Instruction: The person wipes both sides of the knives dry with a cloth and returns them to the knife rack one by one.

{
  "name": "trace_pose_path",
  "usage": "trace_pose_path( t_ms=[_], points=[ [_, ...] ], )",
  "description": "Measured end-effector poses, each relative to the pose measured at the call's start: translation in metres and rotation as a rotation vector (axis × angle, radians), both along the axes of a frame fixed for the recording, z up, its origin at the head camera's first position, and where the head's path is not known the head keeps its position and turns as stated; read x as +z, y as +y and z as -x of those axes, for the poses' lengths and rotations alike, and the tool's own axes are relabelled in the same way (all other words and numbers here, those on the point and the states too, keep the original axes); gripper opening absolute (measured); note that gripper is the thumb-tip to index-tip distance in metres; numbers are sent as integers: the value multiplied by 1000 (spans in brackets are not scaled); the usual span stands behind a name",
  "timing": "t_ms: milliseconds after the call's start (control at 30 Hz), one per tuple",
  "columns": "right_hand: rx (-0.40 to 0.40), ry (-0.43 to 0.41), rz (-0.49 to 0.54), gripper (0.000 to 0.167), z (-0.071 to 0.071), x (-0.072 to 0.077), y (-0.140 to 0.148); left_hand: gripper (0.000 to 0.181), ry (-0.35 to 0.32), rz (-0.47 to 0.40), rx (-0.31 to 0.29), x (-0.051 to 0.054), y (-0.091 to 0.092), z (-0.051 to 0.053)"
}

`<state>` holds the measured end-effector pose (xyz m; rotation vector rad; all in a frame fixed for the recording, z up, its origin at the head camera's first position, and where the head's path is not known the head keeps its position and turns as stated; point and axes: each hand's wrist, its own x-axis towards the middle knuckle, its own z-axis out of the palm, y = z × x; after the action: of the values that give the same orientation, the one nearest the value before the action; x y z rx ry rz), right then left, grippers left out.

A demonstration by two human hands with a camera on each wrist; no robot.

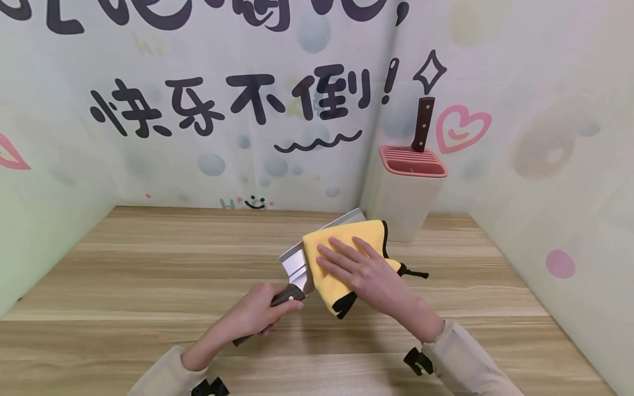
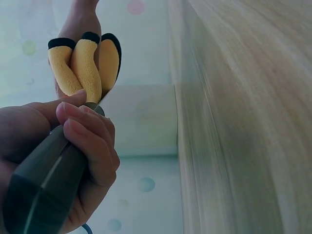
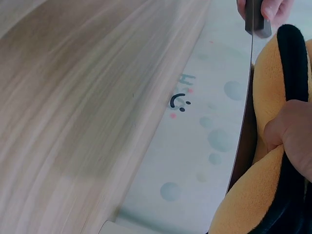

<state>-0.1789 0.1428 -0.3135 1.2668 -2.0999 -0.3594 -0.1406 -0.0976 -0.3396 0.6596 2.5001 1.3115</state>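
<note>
My left hand (image 1: 255,313) grips the dark handle (image 2: 48,180) of a cleaver, which is held above the table. The broad metal blade (image 1: 295,264) points up and to the right. A yellow towel with black edging (image 1: 322,253) covers much of the blade. In the head view my right hand (image 1: 369,275) lies over the towel, fingers extended and slightly spread. The right wrist view shows the right thumb (image 3: 292,139) pressed into the folds, holding the towel against one face of the blade. Most of that face is hidden.
A white knife block (image 1: 403,203) with a pink slotted top stands at the table's back right. One brown-handled knife (image 1: 423,124) is upright in it. The wooden table (image 1: 148,264) meets printed walls at the back and sides.
</note>
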Motion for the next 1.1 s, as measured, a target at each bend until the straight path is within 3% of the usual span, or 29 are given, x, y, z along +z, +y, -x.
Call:
trace_pose_path(
  t_ms=[567, 1100],
  points=[
    [-129, -67, 88, 58, 9, 0, 15, 37, -2, 11, 2, -3, -1, -1],
    [-147, -103, 206, 67, 17, -1, 28, 36, 15, -4, 5, -2, -3, -3]
  ],
)
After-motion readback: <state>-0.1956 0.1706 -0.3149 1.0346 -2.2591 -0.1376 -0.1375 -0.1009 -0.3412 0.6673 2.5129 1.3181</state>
